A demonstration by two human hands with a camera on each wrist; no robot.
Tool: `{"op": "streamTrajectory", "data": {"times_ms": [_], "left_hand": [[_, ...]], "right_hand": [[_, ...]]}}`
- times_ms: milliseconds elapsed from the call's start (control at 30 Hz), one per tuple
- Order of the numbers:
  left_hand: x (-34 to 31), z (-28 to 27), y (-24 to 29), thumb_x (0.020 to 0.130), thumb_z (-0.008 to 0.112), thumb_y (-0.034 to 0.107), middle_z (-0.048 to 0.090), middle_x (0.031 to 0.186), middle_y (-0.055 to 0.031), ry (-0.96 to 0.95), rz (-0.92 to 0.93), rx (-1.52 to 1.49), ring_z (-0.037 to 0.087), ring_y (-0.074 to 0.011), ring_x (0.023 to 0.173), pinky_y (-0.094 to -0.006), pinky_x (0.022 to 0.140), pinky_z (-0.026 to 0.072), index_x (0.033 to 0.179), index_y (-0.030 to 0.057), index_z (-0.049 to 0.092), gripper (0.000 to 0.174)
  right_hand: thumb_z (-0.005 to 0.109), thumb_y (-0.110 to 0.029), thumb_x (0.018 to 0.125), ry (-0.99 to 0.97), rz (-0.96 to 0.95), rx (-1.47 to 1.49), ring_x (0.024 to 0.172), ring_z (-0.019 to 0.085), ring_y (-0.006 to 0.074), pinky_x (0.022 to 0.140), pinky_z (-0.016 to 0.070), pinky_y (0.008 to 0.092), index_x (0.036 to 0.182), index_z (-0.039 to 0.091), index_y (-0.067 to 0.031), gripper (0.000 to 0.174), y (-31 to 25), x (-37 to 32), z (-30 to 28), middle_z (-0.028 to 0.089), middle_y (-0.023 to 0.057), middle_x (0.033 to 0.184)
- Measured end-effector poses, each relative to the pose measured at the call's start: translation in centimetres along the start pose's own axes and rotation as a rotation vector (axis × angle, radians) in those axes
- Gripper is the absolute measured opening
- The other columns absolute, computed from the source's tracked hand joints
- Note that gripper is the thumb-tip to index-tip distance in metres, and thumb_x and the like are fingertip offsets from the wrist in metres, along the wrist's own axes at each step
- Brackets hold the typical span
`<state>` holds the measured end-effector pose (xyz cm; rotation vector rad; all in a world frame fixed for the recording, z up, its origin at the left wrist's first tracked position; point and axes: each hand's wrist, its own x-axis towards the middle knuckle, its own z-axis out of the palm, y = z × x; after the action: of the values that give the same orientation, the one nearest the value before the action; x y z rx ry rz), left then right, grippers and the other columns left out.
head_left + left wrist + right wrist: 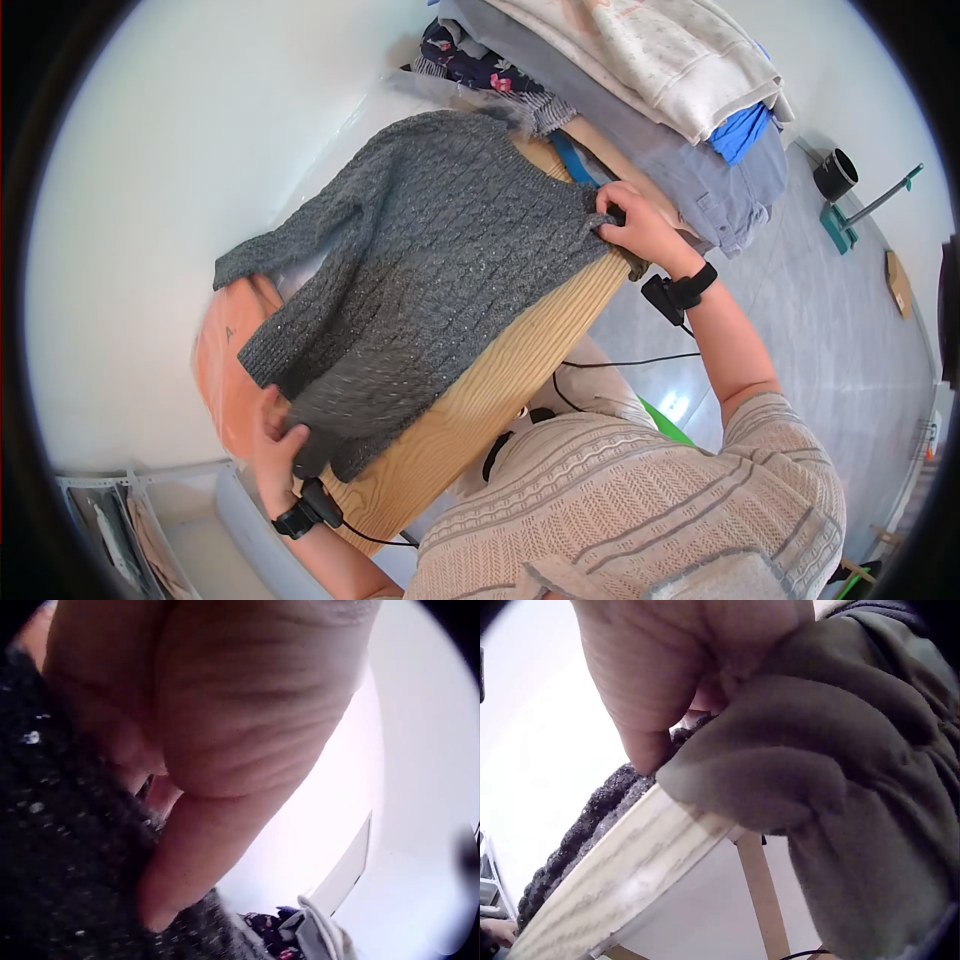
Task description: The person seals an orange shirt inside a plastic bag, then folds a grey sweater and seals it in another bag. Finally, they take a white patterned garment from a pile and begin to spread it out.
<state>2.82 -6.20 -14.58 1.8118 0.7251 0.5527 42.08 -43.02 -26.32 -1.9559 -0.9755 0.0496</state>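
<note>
A dark grey cable-knit sweater (430, 240) lies spread on the wooden table (470, 400), its lower part blurred. At that lower end, my left hand (275, 450) holds the cloth; the left wrist view shows the thumb (176, 877) against the sweater (67, 825), fingertips partly hidden. My right hand (640, 230) pinches the sweater's edge at the upper right. In the right wrist view, that hand (682, 667) is over the knit (592, 825) at the table edge (630, 870), beside olive-coloured fabric (840, 750).
A pile of folded clothes (640, 120) stands at the table's far right end. An orange item in clear plastic (225, 370) is beside the left sleeve. Hanging clothes (130, 540) are at lower left. A black bin (835, 175) and green dustpan (838, 230) stand on the floor.
</note>
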Motion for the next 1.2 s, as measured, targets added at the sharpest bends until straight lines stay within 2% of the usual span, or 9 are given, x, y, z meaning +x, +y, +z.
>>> {"op": "streamTrajectory", "data": {"times_ms": [67,200,367,667,733,867,1000,1133,1200], "left_hand": [[-1.0,-0.7,-1.9,0.067,0.061,-0.011,0.057,0.115,-0.0170,-0.174,-0.248,0.338,0.056,-0.0212,0.106,-0.0291,0.090,0.0427,0.136,0.0033,0.037,0.074],[-1.1,-2.1,-4.4,0.071,0.058,-0.010,0.052,0.125,-0.0117,-0.078,-0.013,0.507,0.048,-0.0188,0.116,-0.0295,0.097,0.0374,0.134,0.0013,0.041,0.067],[-1.9,-1.4,-1.1,0.074,0.062,-0.004,0.054,0.120,-0.0147,0.183,0.011,-0.183,0.051,-0.0231,0.113,-0.0321,0.096,0.0413,0.136,0.0048,0.038,0.067],[-3.2,-2.8,-5.2,0.082,0.060,-0.001,0.051,0.123,-0.0145,0.196,-0.472,0.001,0.054,-0.0144,0.101,-0.0267,0.080,0.0462,0.136,0.0054,0.037,0.059],[-3.6,-3.2,-5.9,0.081,0.061,0.000,0.052,0.122,-0.0130,0.259,-0.087,-0.110,0.053,-0.0153,0.098,-0.0276,0.078,0.0462,0.137,0.0067,0.037,0.061],[-4.4,-3.1,-3.7,0.082,0.060,0.000,0.051,0.124,-0.0124,0.376,-0.039,-0.290,0.053,-0.0155,0.098,-0.0284,0.082,0.0465,0.134,0.0047,0.040,0.056],[-4.4,-3.8,-7.2,0.083,0.058,0.000,0.050,0.128,-0.0108,0.436,-0.138,0.292,0.053,-0.0182,0.107,-0.0295,0.090,0.0439,0.128,0.0046,0.047,0.047],[-5.7,-0.4,-3.6,0.080,0.062,0.005,0.050,0.131,-0.0109,0.250,0.122,0.475,0.044,-0.0265,0.125,-0.0388,0.103,0.0346,0.126,0.0082,0.051,0.047],[-6.4,1.7,-2.3,0.076,0.064,0.004,0.045,0.136,-0.0119,-0.184,0.201,0.684,0.038,-0.0313,0.130,-0.0426,0.107,0.0308,0.129,0.0081,0.048,0.055]], "right_hand": [[0.064,-0.006,0.071,-0.010,0.029,0.023,0.092,0.048,0.0244,0.082,0.0404,0.0321,0.086,0.050,-0.0045,0.020,-0.3,0.0,0.1,0.050,0.0083,0.086],[0.061,-0.001,0.073,-0.011,-0.005,0.051,0.100,0.052,0.0239,0.089,0.0409,0.0315,0.098,0.057,-0.0040,0.026,0.1,-0.3,0.2,0.055,0.0085,0.097],[0.057,0.003,0.074,0.000,-0.077,-0.012,0.107,0.053,0.0246,0.094,0.0396,0.0321,0.100,0.060,-0.0027,0.027,0.6,-0.1,0.4,0.059,0.0102,0.105],[0.056,0.004,0.075,-0.001,-0.016,-0.033,0.116,0.049,0.0267,0.101,0.0343,0.0334,0.100,0.060,-0.0024,0.026,1.4,-0.1,0.7,0.057,0.0122,0.111],[0.056,0.004,0.075,-0.028,-0.016,-0.041,0.118,0.048,0.0272,0.102,0.0336,0.0339,0.100,0.061,-0.0027,0.027,1.7,0.0,0.6,0.057,0.0125,0.112],[0.056,0.004,0.075,-0.032,-0.023,-0.053,0.120,0.047,0.0275,0.102,0.0335,0.0342,0.101,0.061,-0.0033,0.028,1.8,0.0,0.4,0.057,0.0128,0.113],[0.056,0.004,0.075,-0.022,-0.001,-0.063,0.121,0.047,0.0275,0.102,0.0335,0.0342,0.102,0.061,-0.0037,0.028,1.2,-0.1,0.5,0.057,0.0131,0.114],[0.056,0.004,0.075,-0.027,0.008,-0.065,0.121,0.047,0.0263,0.102,0.0338,0.0336,0.103,0.061,-0.0038,0.029,1.0,0.0,0.5,0.057,0.0114,0.114],[0.056,0.005,0.075,-0.035,0.005,-0.062,0.121,0.047,0.0260,0.102,0.0337,0.0334,0.103,0.061,-0.0040,0.030,1.1,0.0,0.5,0.057,0.0111,0.114]]}}
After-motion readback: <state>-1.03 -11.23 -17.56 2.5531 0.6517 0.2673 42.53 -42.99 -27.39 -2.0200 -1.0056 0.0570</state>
